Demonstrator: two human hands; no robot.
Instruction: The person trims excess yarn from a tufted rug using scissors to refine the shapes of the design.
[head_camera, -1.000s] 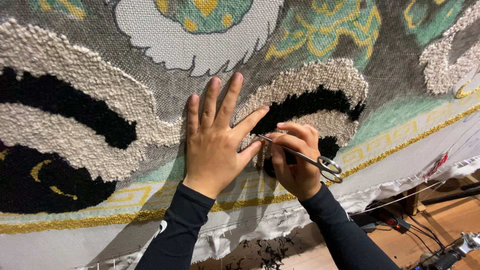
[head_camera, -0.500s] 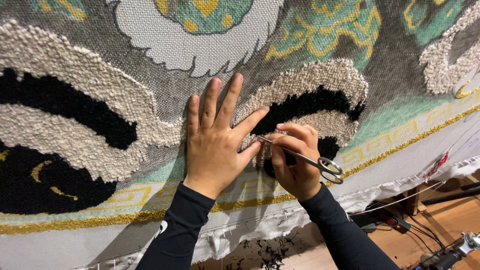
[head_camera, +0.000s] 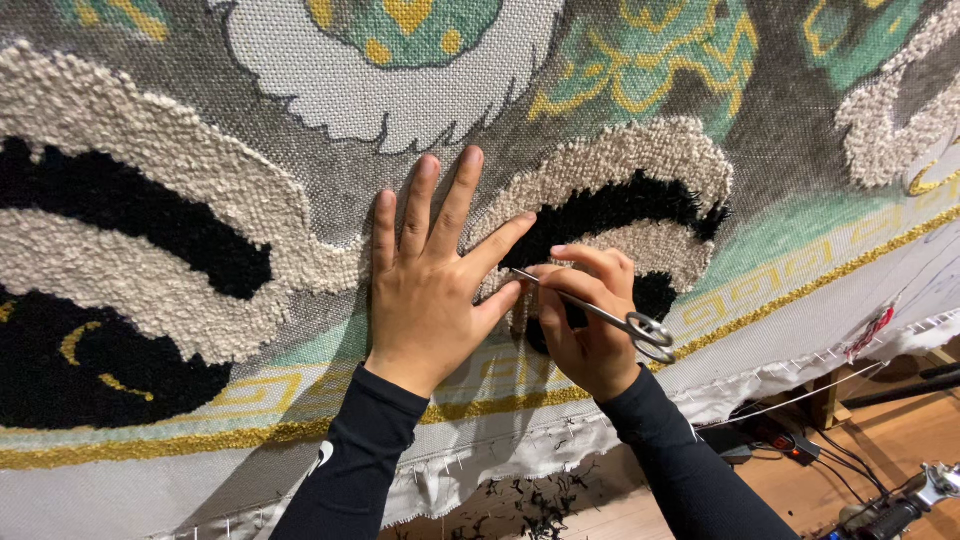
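Note:
My left hand (head_camera: 430, 275) lies flat on a large tufted rug (head_camera: 330, 90) stretched upright, its fingers spread over cream loops. My right hand (head_camera: 590, 320) grips small silver scissors (head_camera: 600, 312). The blade tips point left, near my left thumb, at the edge of a cream and black tufted patch (head_camera: 620, 215). Both arms wear black sleeves.
The rug's lower edge (head_camera: 500, 460) hangs as frayed white cloth with a gold yarn border above it. Black yarn clippings (head_camera: 530, 505) lie on the wooden floor. Cables and a power strip (head_camera: 790, 445) sit at the lower right, beside a wooden frame leg (head_camera: 825, 400).
The scissors' tips have shifted slightly along the cream pile near my left thumb. My left hand stays pressed in place.

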